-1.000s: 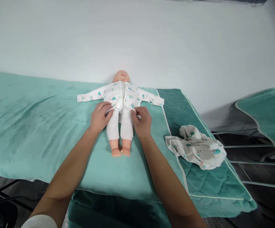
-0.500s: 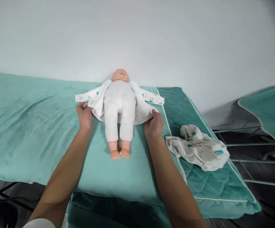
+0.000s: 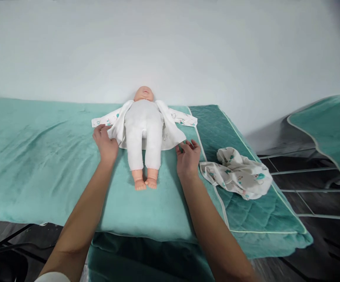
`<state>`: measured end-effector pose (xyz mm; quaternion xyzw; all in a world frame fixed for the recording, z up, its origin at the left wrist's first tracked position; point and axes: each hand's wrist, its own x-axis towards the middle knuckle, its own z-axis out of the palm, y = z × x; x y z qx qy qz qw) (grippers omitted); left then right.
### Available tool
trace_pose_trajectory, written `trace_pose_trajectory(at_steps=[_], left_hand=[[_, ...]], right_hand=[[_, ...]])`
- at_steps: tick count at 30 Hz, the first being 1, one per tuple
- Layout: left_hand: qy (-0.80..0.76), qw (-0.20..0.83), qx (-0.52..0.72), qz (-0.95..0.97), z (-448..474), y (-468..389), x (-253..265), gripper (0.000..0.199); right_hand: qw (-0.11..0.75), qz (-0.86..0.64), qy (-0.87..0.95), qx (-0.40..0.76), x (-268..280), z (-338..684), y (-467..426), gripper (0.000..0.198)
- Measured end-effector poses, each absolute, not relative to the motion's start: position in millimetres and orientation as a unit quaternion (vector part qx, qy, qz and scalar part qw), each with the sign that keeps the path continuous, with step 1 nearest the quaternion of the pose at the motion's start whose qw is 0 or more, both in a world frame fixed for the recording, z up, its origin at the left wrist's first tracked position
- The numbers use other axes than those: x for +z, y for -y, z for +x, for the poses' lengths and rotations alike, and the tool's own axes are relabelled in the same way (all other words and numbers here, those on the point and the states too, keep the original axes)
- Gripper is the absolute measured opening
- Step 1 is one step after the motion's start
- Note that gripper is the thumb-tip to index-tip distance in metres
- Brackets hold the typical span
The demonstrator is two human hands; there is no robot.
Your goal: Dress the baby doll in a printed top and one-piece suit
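A baby doll (image 3: 144,117) with a white cloth body lies on its back, its bare feet towards me. Its arms are in the sleeves of a white baby jacket (image 3: 174,133) with a small printed pattern, spread open at the front. My left hand (image 3: 105,143) is at the jacket's left front edge, its fingers curled in and seemingly pinching the cloth. Just off the right front corner is my right hand (image 3: 188,158), palm partly up, fingers apart and holding nothing.
A crumpled printed white garment (image 3: 243,174) lies to the right on a darker quilted cover (image 3: 264,219). The doll rests on a light green bedspread (image 3: 40,164) against a white wall (image 3: 170,47). Metal bars (image 3: 311,171) show at the far right.
My right hand has let go of the jacket's right front corner and its fingers have spread. The left hand stays at the left front edge. The whole view has shifted slightly.
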<state>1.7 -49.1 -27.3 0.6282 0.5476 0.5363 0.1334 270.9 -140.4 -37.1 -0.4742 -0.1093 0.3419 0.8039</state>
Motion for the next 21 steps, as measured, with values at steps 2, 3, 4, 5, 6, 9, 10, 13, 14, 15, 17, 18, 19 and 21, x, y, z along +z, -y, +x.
trace_pose_trajectory(at_steps=[2, 3, 4, 5, 6, 9, 10, 13, 14, 15, 17, 18, 19, 21], left_hand=[[-0.534, 0.091, 0.478, 0.691, 3, 59, -27, 0.041], [-0.523, 0.092, 0.448, 0.719, 3, 65, -27, 0.036], [-0.515, 0.094, 0.424, 0.739, 4, 72, -28, 0.032], [-0.510, 0.094, 0.406, 0.753, 4, 79, -28, 0.028], [-0.506, 0.092, 0.393, 0.762, 3, 85, -29, 0.025], [-0.506, 0.077, 0.365, 0.778, -1, 103, -30, 0.022], [-0.509, 0.074, 0.358, 0.779, -3, 108, -31, 0.022], [-0.512, 0.069, 0.351, 0.781, -10, 119, -33, 0.023], [-0.510, 0.069, 0.353, 0.782, -12, 121, -34, 0.023], [-0.506, 0.071, 0.356, 0.782, -14, 123, -35, 0.023], [-0.498, 0.075, 0.365, 0.783, -19, 127, -37, 0.023], [-0.493, 0.077, 0.370, 0.784, -21, 128, -38, 0.023], [-0.487, 0.081, 0.376, 0.784, -23, 130, -38, 0.024], [-0.477, 0.095, 0.399, 0.778, -24, 136, -38, 0.024]], right_hand=[[0.781, -0.509, 0.185, 0.310, -39, 266, 163, 0.045], [0.758, -0.536, 0.240, 0.284, -40, 267, 175, 0.043], [0.725, -0.564, 0.304, 0.252, -41, 270, 187, 0.040], [0.684, -0.590, 0.372, 0.214, -42, 275, 199, 0.037], [0.636, -0.612, 0.438, 0.169, -42, 283, 210, 0.035], [0.447, -0.676, 0.585, 0.030, -38, 316, 242, 0.032], [0.376, -0.705, 0.602, -0.009, -35, 328, 252, 0.032], [0.218, -0.770, 0.595, -0.078, -24, 357, 275, 0.038], [0.188, -0.780, 0.591, -0.083, -21, 364, 279, 0.038], [0.169, -0.784, 0.592, -0.079, -19, 369, 283, 0.035], [0.175, -0.786, 0.591, -0.049, -16, 377, 283, 0.023], [0.209, -0.788, 0.580, -0.015, -15, 379, 280, 0.019], [0.258, -0.788, 0.558, 0.028, -13, 380, 276, 0.019], [0.367, -0.776, 0.498, 0.118, -7, 377, 264, 0.026]])
